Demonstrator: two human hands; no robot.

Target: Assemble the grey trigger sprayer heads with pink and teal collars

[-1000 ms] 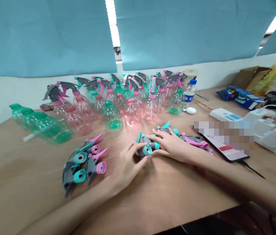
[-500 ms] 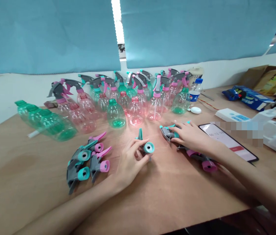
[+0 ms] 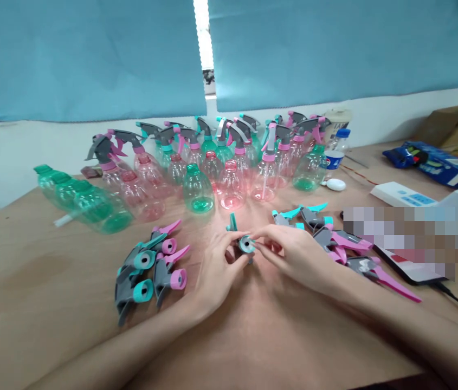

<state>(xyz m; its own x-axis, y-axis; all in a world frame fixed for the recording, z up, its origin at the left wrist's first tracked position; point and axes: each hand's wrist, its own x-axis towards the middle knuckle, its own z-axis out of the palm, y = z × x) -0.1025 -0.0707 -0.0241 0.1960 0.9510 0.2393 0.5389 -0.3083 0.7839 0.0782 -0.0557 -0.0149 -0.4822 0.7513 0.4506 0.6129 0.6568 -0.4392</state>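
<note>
My left hand (image 3: 217, 265) is closed around a grey spray trigger head (image 3: 247, 245) with a teal collar. The collar's round opening faces me, and a teal lever sticks up behind my fingers. At the collar's right edge, my right hand (image 3: 294, 252) has its fingertips pinched against the rim; any small part between them is hidden. To the left lie several loose trigger heads (image 3: 144, 260) with teal or pink collars. Beyond and beside my right hand are more trigger heads (image 3: 322, 219), partly covered by that hand.
Clear pink and green bottles (image 3: 199, 189) crowd the back, many fitted with trigger heads. Several green bottles (image 3: 90, 203) lean in a row at left. On the right are a phone (image 3: 405, 265), a white power strip (image 3: 399, 194), a cola bottle (image 3: 336, 151) and a blue packet (image 3: 432, 162).
My right hand has left the trigger heads on the right and moved left to the teal collar. My left hand keeps its hold. The view has shifted slightly.
</note>
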